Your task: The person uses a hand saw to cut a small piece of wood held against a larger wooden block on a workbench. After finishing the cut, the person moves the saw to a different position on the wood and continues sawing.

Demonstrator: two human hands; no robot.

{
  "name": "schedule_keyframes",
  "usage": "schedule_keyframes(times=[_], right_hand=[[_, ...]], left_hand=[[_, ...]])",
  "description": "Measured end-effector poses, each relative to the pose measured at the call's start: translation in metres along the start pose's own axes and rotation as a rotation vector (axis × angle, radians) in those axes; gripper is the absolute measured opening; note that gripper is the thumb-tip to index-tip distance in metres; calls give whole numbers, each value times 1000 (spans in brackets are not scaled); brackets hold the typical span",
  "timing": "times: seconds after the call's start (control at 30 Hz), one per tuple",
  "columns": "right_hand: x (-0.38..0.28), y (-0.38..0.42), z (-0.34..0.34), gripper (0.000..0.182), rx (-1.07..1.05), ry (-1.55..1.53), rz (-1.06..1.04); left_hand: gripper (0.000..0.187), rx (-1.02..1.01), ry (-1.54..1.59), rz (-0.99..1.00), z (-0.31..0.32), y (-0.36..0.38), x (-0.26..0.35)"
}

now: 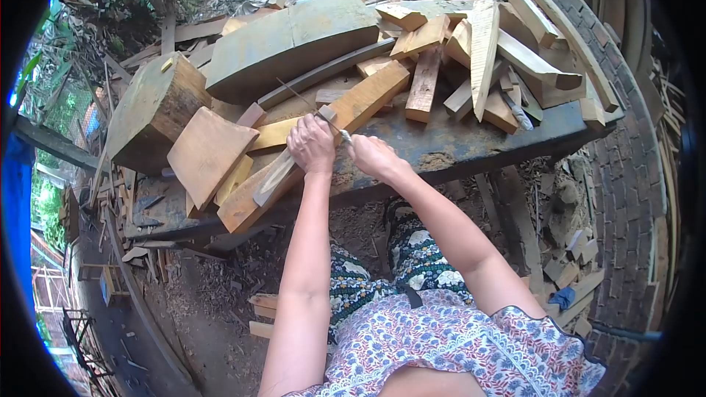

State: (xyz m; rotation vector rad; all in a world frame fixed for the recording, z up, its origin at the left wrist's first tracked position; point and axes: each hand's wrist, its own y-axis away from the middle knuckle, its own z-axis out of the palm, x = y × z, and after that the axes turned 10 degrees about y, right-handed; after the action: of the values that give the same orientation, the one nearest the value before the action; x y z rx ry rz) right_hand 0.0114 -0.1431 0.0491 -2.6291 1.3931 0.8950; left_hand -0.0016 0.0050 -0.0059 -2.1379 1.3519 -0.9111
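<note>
My left hand (312, 145) is wrapped over a narrow wooden strip (275, 179), holding it on a long wooden beam (368, 101). The beam lies slantwise over the bench, its near end at the bench's front edge. Beside it, my right hand (373, 158) is closed round the handle of a long, thin-bladed tool (294, 92). The blade runs up and left, across the strip's far end just beyond my left fingers. Its exact kind I cannot tell. A curved wooden block (209, 151) sits left of my left hand, with a yellowish board (272, 134) between.
The dark workbench (471, 148) carries a large curved timber (294, 37) at the back and a thick block (151, 114) at left. Wood offcuts (426, 84) are heaped at right. A brick wall (618, 198) borders the right side; scraps litter the ground.
</note>
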Motion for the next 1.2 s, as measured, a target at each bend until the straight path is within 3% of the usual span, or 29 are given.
schedule_keyframes(times=[0.17,0.3,0.57,0.77,1.0,1.2], right_hand=[[8,8,14,29,108,35,-26],[16,25,15,28,83,27,6],[-6,-25,9,29,32,45,-25],[14,23,11,29,52,81,5],[-11,-31,8,34,73,62,-19],[-3,-19,22,31,46,110,30]], left_hand=[[21,-3,-15,17,1,0,-2],[21,-21,-34,6,2,2,0],[22,-20,0,8,-1,1,-1],[21,22,-9,-10,2,0,0],[22,-24,2,-24,-1,-1,1],[14,3,-41,23,-10,0,8]])
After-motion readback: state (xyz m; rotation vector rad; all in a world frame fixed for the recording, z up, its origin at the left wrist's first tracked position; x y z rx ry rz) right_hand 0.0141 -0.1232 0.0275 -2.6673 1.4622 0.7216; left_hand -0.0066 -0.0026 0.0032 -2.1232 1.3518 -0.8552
